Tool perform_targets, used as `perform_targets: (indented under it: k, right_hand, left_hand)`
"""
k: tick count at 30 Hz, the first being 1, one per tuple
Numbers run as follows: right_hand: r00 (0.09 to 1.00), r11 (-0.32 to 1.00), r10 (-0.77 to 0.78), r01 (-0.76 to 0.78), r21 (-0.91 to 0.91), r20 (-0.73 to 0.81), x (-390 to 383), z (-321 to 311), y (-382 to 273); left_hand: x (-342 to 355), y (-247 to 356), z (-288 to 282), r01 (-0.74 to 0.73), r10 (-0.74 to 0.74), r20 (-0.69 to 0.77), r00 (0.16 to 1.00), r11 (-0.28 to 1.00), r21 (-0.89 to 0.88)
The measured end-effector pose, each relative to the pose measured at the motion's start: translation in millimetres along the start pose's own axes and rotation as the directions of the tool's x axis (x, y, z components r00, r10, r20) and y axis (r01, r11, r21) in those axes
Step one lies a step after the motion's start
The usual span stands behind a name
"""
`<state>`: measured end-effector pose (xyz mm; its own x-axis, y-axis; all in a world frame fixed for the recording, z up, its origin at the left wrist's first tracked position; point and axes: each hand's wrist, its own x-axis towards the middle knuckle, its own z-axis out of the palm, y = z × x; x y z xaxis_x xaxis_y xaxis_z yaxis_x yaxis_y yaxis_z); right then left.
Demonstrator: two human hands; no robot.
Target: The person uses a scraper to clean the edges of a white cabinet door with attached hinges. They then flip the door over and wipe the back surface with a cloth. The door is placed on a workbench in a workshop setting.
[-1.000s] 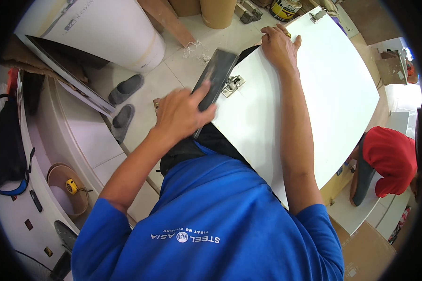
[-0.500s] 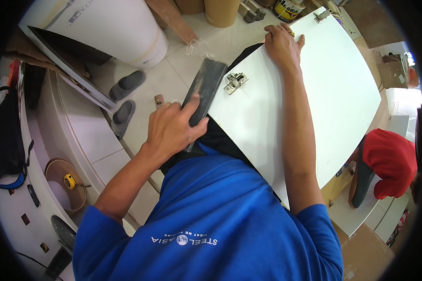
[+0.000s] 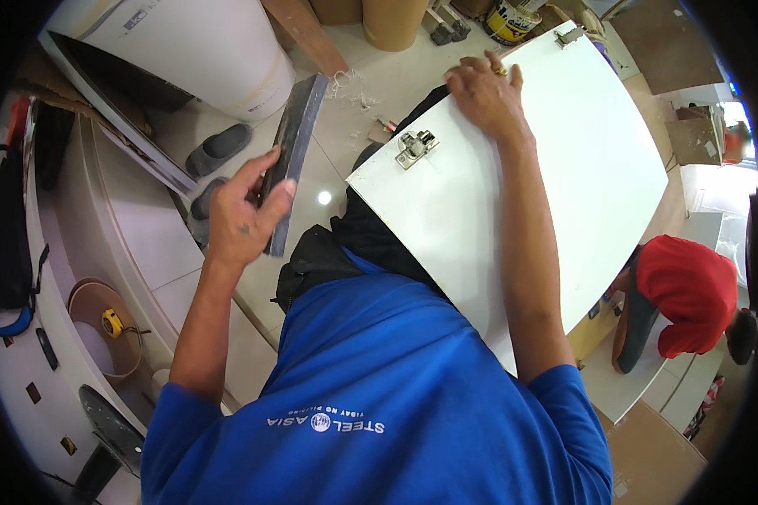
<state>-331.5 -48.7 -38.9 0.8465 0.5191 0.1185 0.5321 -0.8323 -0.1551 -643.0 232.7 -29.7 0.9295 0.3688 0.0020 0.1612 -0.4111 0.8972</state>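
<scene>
My left hand (image 3: 241,210), fingers wrapped around it, holds a long dark grey flat block (image 3: 299,118) in the air, left of a white panel (image 3: 606,168). My right hand (image 3: 488,101) rests over the panel's upper-left edge and grips it, fingertips slightly blurred, a gold-coloured ring on one finger. The panel lies at an angle across the dark trousers of my lap. A metal hinge (image 3: 415,147) sits near its left corner and another (image 3: 567,36) at its far corner. A small red-and-silver item (image 3: 386,124) lies on the floor beside the panel.
A co-worker in red (image 3: 682,295) bends at the right. Grey slippers (image 3: 219,149) lie on the tiled floor near a large white roll (image 3: 210,50). A wooden board (image 3: 307,38) and paint can (image 3: 511,21) are behind. A bucket (image 3: 101,345) holding a yellow tape measure stands lower left.
My left hand has carried the dark block leftward, away from the panel's edge, and turned it more upright. My right hand and the panel have shifted slightly leftward in view.
</scene>
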Motion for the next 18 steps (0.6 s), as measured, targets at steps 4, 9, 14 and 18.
perform_targets:
  k: [4,9,14,18]
  right_hand:
    - [0.965,0.982,-0.171,0.15,0.117,0.199,-16,-18,-19]
    - [0.967,0.88,-0.194,0.098,0.465,0.164,-3,-19,-15]
    - [0.985,0.822,0.063,0.038,0.568,-0.158,9,0,1]
    - [0.981,0.883,0.079,0.015,0.469,-0.18,9,8,4]
  left_hand:
    - [27,-6,21,0.067,-0.053,0.076,0.996,0.979,-0.191]
    - [64,31,69,-0.064,0.07,0.152,0.986,0.997,-0.048]
    - [108,56,105,-0.16,0.096,0.264,0.96,0.96,0.23]
    - [45,44,64,-0.175,0.048,0.352,0.935,0.924,0.34]
